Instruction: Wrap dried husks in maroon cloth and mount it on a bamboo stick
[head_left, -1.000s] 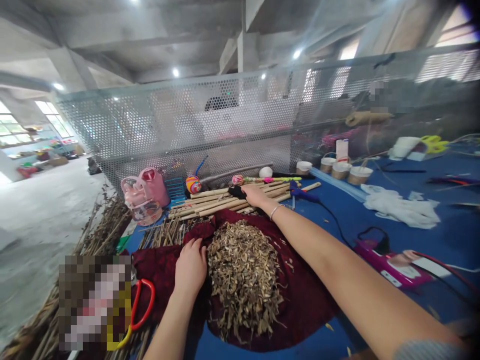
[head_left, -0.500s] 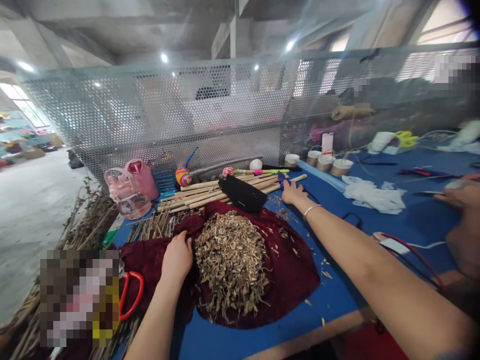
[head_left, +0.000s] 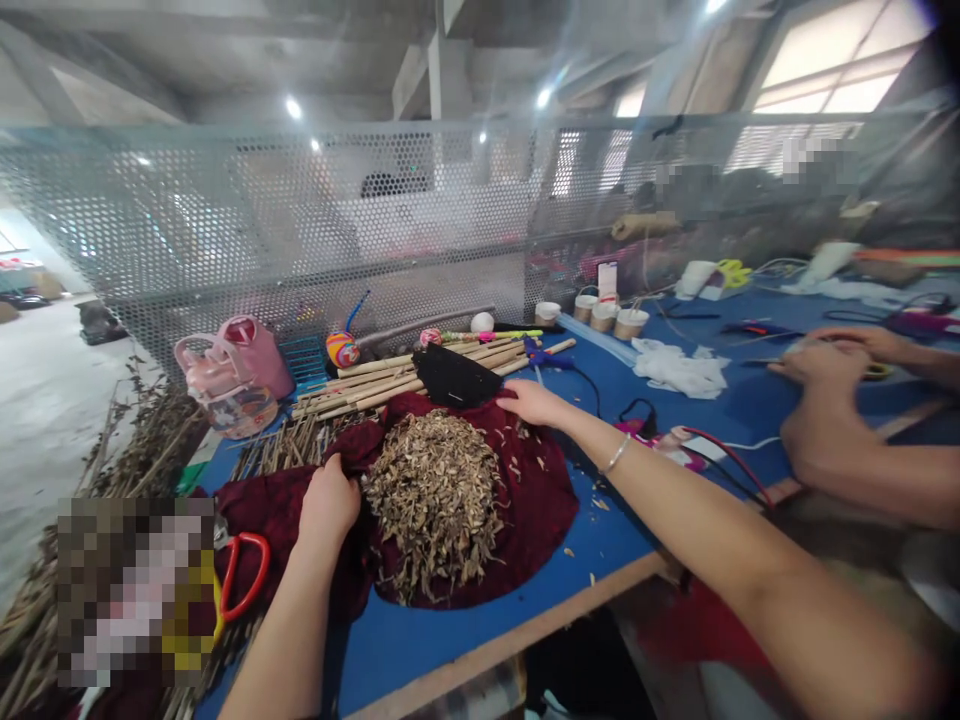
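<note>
A dark red cloth (head_left: 544,500) lies spread on the blue table, bearing a heap of dry, shredded plant bits (head_left: 439,500). My left hand (head_left: 330,500) is closed on the cloth's bunched left side, beside the heap. At the far right edge, my right hand (head_left: 531,402) pinches the cloth, close to a black fabric piece (head_left: 457,377). Just beyond that hand lies a blue glue gun (head_left: 551,358) with a black cord, apart from the fingers. Several pale wooden sticks (head_left: 360,390) lie behind the cloth.
Red-and-yellow-handled scissors (head_left: 244,575) lie at left near dried stems (head_left: 112,470). A pink bottle (head_left: 232,390) stands behind. Paper cups (head_left: 630,322) and a white plastic bag (head_left: 679,368) are at right. Another person's hands (head_left: 832,355) work there. A perforated metal screen (head_left: 300,230) edges the table.
My right hand has left the glue gun and come back toward me, onto the cloth's far edge. My left hand stays on the cloth. The view has turned right, showing more of the other person's arms.
</note>
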